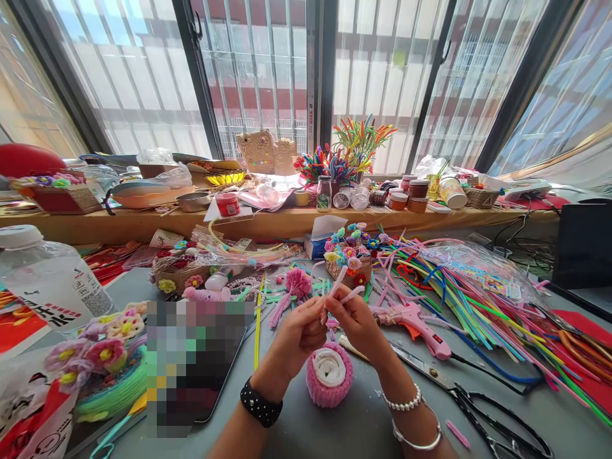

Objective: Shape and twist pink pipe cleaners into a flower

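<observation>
My left hand (299, 333) and my right hand (356, 322) meet above the grey table, both pinched on a pale pink pipe cleaner (343, 284) whose two ends stick up between the fingers. Right below them stands a small pink woven cup (329, 375) with white filling. A pink glue gun (415, 320) lies just right of my right hand, and black scissors (471, 401) lie nearer the table's front. A pink pompom flower (297, 283) lies behind my left hand.
Loose coloured pipe cleaners (471, 290) cover the right side. A small basket of flowers (349, 258) stands behind the hands. A plastic bottle (45, 277), a flower-topped green basket (102, 373) and a tablet (191, 363) lie at left. Jars (418, 194) crowd the windowsill.
</observation>
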Demonstrator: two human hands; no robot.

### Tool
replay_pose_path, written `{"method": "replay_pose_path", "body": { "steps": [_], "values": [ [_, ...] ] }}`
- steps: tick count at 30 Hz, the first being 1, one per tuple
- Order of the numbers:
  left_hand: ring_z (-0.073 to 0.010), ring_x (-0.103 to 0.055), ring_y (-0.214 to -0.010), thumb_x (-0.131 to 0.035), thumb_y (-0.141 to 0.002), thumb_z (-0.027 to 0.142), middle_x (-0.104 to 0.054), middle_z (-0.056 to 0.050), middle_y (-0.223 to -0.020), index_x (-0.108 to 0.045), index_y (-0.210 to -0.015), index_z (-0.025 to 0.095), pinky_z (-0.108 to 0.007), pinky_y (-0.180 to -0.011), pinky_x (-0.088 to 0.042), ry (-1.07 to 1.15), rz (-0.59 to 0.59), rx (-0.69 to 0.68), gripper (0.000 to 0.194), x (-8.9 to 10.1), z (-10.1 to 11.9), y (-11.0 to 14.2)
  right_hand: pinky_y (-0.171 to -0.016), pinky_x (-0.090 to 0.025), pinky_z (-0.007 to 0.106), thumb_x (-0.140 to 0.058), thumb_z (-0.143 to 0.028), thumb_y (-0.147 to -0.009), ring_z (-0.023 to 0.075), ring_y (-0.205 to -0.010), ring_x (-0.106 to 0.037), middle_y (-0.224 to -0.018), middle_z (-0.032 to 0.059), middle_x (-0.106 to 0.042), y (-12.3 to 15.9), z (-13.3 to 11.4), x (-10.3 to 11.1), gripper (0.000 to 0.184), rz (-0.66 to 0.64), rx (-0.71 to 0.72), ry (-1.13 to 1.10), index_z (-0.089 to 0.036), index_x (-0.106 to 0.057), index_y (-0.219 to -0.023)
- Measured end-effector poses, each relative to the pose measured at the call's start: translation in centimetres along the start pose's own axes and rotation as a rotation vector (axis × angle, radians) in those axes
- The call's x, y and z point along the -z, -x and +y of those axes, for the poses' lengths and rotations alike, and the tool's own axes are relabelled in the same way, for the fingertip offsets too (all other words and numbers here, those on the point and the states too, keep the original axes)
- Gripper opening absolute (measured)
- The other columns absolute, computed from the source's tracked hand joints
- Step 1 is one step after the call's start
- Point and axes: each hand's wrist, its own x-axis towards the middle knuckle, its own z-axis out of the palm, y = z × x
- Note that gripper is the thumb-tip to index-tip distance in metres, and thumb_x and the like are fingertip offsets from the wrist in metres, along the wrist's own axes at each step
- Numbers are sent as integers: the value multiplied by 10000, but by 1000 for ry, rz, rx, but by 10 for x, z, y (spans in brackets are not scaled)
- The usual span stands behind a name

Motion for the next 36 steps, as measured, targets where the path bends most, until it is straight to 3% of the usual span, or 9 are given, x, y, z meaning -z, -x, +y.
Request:
{"method": "replay_pose_path", "body": {
  "steps": [2,4,8,12,19,24,28,31,36],
  "values": [
    [-33,-51,-340,-482,-720,381,-125,122,-399,-343,-585,186,-167,-329,-82,-32,-11,38,275,1,1,0,-525,-297,228,-392,-315,-830,94,-560,-357,-609,-33,-385,0,1,-1,231,12,4,17,-177,-419,-646],
    [-37,-96,-336,-433,-752,394,-158,113,-412,-349,-591,186,-167,-332,-115,-218,55,-17,276,0,1,0,-512,-283,227,-387,-319,-831,92,-544,-337,-589,-41,-364,-1,3,-1,242,53,-7,58,-180,-406,-633],
    [-86,-422,-475,-366,-816,333,-463,37,-557,-456,-719,181,-199,-460,-317,-989,315,-388,202,-2,-3,1,-467,-238,223,-396,-323,-818,84,-495,-285,-536,-60,-305,-2,7,0,265,134,-72,161,-186,-375,-592],
    [-153,-557,-678,-349,-837,254,-606,-36,-809,-454,-958,178,-252,-579,-389,-1574,371,-613,177,1,-9,-1,-478,-241,228,-396,-314,-809,89,-493,-299,-522,-58,-318,-3,8,1,272,218,-112,247,-188,-367,-569],
    [-191,-544,-745,-421,-811,161,-606,-66,-866,-495,-997,155,-312,-678,-411,-2021,451,-882,200,6,-10,-3,-481,-242,236,-385,-320,-803,98,-494,-324,-526,-43,-371,-3,9,-3,272,283,-145,303,-186,-393,-566],
    [-175,-535,-659,-423,-806,133,-617,-42,-784,-536,-959,158,-285,-594,-388,-2044,443,-860,192,5,-9,0,-485,-238,235,-390,-337,-804,96,-493,-303,-530,-49,-341,-2,11,-5,284,275,-164,275,-189,-368,-562],
    [-154,-524,-614,-384,-826,174,-605,-28,-718,-564,-873,172,-259,-551,-366,-1880,407,-777,186,5,-7,1,-494,-252,232,-385,-345,-810,95,-498,-300,-542,-50,-337,-2,12,-6,277,245,-156,208,-189,-378,-580],
    [-130,-514,-596,-360,-833,213,-582,-18,-670,-560,-758,173,-235,-541,-364,-1571,368,-660,217,2,-3,1,-501,-268,229,-375,-342,-819,97,-508,-315,-550,-47,-345,-2,12,-6,271,210,-139,142,-190,-387,-595],
    [-93,-443,-495,-403,-796,294,-466,24,-510,-478,-559,164,-213,-504,-362,-837,200,-339,280,-1,6,3,-518,-300,228,-378,-335,-827,101,-538,-362,-568,-41,-381,-1,5,-4,244,123,-100,45,-191,-414,-633]
  ]
}}
